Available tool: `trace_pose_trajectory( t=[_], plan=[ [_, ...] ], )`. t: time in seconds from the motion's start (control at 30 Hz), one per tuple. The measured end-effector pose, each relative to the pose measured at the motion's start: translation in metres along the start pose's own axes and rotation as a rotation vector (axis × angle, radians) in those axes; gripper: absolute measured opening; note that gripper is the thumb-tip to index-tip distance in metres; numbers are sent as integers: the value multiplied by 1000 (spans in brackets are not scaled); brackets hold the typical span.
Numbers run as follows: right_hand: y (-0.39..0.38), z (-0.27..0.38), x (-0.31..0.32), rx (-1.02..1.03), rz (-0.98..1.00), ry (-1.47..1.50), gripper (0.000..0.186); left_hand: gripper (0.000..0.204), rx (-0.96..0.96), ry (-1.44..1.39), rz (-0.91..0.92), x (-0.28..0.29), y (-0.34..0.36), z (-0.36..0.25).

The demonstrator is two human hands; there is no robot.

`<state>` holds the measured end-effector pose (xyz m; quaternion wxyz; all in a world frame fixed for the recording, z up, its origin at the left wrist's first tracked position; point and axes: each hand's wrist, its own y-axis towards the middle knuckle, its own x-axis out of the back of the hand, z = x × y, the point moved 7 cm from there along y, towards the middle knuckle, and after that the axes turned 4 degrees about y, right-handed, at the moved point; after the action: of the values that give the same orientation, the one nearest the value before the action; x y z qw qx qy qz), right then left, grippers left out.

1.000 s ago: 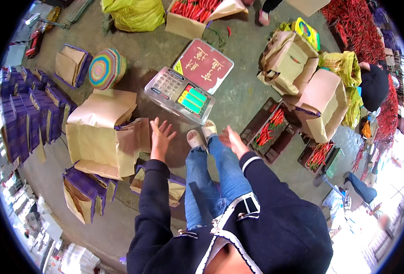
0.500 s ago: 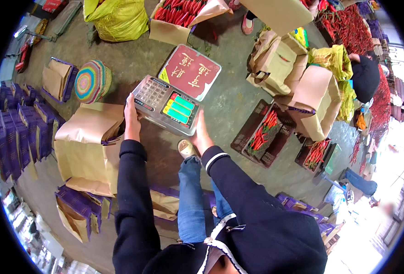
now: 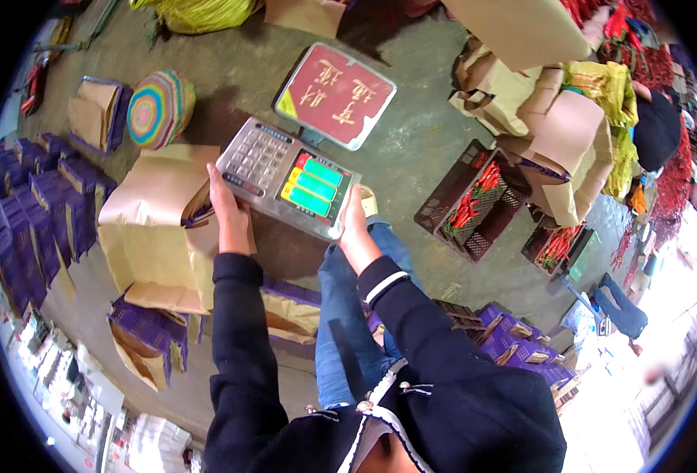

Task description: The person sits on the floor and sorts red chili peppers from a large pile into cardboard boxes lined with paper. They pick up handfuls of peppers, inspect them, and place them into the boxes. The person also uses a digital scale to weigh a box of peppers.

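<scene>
Two bare hands grip an electronic weighing scale over a grey concrete floor: the left hand closes its fingers on the left end of the keypad-and-display head, the right hand clasps the head's lower right corner. The scale sits just above frame centre, its long axis running from 7 o'clock to 1 o'clock, display head nearest the person and the red weighing platform pointing away toward 1 o'clock. Room is tight at 9 o'clock, where a large brown paper bag lies against the left wrist, with purple cartons stacked beyond it. A rainbow-striped round cushion lies at 10 o'clock, near the keypad. At 3 o'clock a dark crate of red chillies stands apart from the scale, with a strip of bare floor between them. More brown bags crowd 2 o'clock. Open concrete remains at 12 o'clock, past the platform's far edge.
</scene>
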<state>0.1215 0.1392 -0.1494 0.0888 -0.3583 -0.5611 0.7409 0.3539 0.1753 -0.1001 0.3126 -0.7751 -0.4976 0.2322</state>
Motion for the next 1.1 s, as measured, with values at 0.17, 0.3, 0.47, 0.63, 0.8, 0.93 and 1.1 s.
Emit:
trace_pose_trajectory(
  t=[0.17,0.3,0.47,0.63,0.8,0.93,1.1],
  plan=[
    [-12,15,-19,-3,80,-256,49,64,-40,25,-73,-4,-3,-9],
    [-6,11,-17,-90,166,-251,64,57,-57,188,-71,6,2,-13],
    [-41,84,83,-134,-34,-850,59,80,125,-59,-80,40,-67,67],
    [-111,209,192,-2,-257,-1155,26,43,195,534,159,126,-178,220],
    [-169,319,275,67,-479,-1112,15,39,548,665,3,170,-259,298],
    [-204,387,264,161,-324,-1055,13,37,483,618,194,56,-300,265],
    [-228,456,262,354,-357,-883,2,30,144,1189,315,-49,-265,222]
  ],
)
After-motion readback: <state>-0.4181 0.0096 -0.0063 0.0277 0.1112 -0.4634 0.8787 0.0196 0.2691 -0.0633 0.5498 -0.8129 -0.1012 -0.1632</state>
